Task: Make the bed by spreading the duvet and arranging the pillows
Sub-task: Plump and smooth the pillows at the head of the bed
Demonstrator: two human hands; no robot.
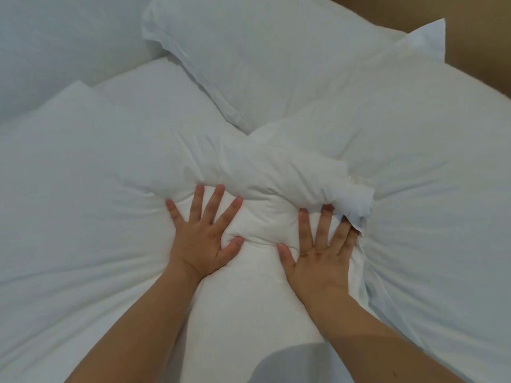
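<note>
A large white pillow (pixel 83 167) lies across the view in front of me, deeply dented in its middle. My left hand (pixel 203 236) presses flat into that dent with the fingers spread. My right hand (pixel 322 250) presses beside it, fingers spread, its outer fingers partly under a bunched fold of the pillowcase (pixel 354 194). Neither hand holds anything. A second white pillow (pixel 262 59) lies behind, tilted, with its flap edge toward the left. White bedding (pixel 41 45) fills the far left.
A tan surface (pixel 478 29), a wall or headboard, shows at the top right corner behind the pillows. A grey patch of my clothing (pixel 290 363) sits at the bottom centre between my forearms.
</note>
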